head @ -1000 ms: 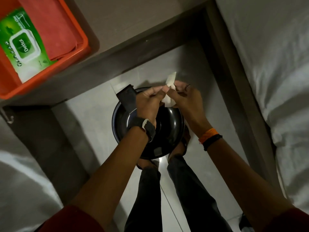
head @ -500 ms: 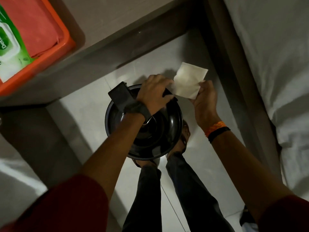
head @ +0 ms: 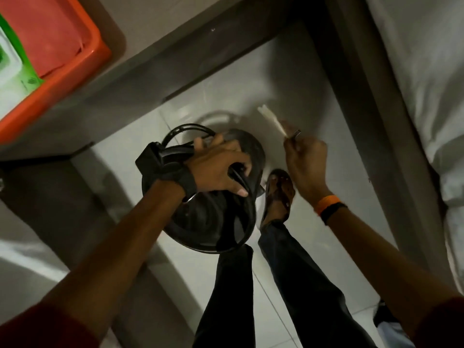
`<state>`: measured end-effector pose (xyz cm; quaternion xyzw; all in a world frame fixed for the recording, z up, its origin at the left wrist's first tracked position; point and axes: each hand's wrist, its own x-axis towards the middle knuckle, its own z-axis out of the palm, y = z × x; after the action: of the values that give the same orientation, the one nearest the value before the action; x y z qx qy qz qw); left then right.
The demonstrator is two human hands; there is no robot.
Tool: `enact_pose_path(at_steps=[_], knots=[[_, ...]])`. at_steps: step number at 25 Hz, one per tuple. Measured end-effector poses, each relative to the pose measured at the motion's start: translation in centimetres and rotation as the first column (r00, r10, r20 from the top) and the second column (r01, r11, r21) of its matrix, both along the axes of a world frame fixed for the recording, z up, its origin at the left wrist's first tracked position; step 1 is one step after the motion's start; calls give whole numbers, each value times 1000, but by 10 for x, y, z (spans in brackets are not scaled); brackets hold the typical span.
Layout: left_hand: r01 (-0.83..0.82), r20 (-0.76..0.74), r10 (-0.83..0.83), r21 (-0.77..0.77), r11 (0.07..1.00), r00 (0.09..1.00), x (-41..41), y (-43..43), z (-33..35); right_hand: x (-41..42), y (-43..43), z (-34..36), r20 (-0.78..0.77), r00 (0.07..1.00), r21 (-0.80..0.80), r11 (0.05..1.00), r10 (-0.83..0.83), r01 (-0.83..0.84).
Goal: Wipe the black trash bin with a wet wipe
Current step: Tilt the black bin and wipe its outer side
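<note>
The black trash bin [head: 208, 222] is lifted off the tiled floor and tilted, its round glossy body below my wrist and its thin handle looping up at the top. My left hand [head: 221, 169] is shut on the bin's rim and handle. My right hand [head: 305, 159] is off to the right of the bin, apart from it, pinching a white wet wipe [head: 272, 120] that sticks up and left from my fingertips, seen edge-on.
An orange tray [head: 75, 69] with a green wipes pack [head: 10, 64] sits on the grey table top at upper left. White bedding [head: 421, 71] fills the right side. My legs and a sandalled foot [head: 278, 192] stand on the floor just right of the bin.
My left hand let go of the wipe, gripped the bin's rim and lifted and tilted it. My right hand pulled the wipe away to the right; it now shows edge-on.
</note>
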<state>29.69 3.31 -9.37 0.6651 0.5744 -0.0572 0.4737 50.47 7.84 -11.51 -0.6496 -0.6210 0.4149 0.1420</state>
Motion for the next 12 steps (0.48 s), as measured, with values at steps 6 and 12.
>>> enact_pose_path(at_steps=[6,12], knots=[[-237,61,238,-26,971,969,-57,-69,17,-54,-112,-6,-365,728,-166,728,581,-665],[-269,110,268,-1,963,957,-78,-105,5,-74,-30,-87,31,982,-477,867,184,-147]])
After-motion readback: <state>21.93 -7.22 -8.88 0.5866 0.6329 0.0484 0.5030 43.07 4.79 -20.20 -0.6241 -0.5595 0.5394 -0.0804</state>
